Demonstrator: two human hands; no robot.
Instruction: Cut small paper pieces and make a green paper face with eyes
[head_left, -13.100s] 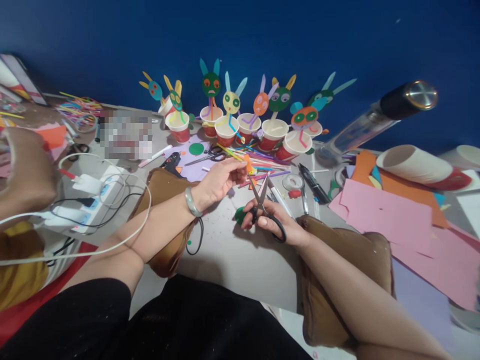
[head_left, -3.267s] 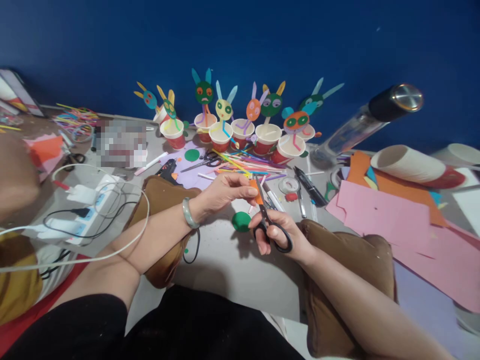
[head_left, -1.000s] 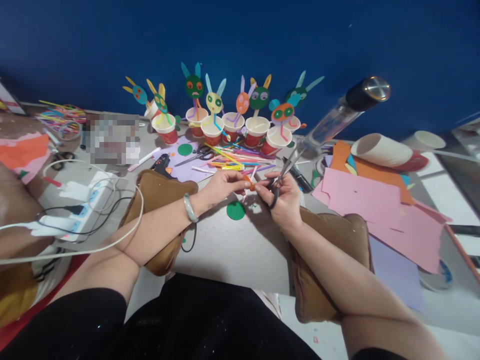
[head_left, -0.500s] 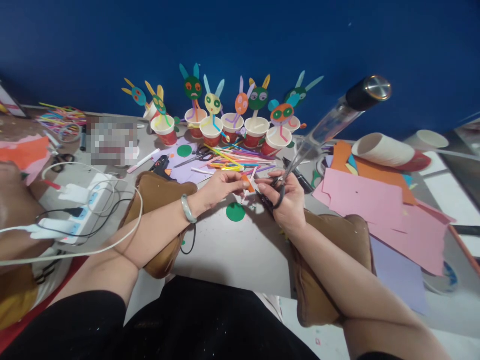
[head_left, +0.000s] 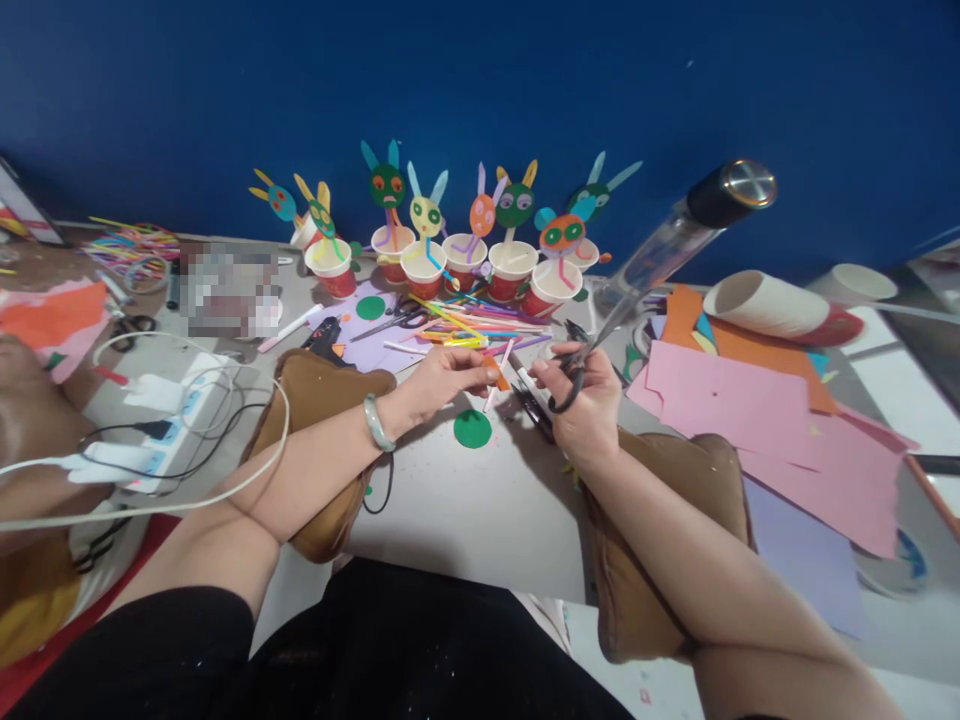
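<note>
My left hand (head_left: 451, 380) pinches a small piece of orange paper (head_left: 498, 374) between thumb and fingertips. Scissors (head_left: 574, 375) are gripped in my right hand (head_left: 589, 402), their blades pointing up and away toward the clear bottle. A short gap separates the two hands. Below them on the table lies a green paper disc (head_left: 472, 429). Just beyond my fingers is a pile of coloured sticks or straws (head_left: 480, 318). A black object, perhaps a marker (head_left: 534, 412), lies between the disc and my right hand.
Several paper cups (head_left: 424, 268) with paper animal figures line the blue wall. A clear bottle (head_left: 667, 250) stands behind my right hand. Brown cushions (head_left: 330, 400) lie under both forearms. Pink paper (head_left: 727, 395) is at right; a power strip (head_left: 180, 425) with cables is at left.
My right hand has drawn slightly right, away from the orange paper, with the scissors still in it. My left hand keeps its pinch in nearly the same place.
</note>
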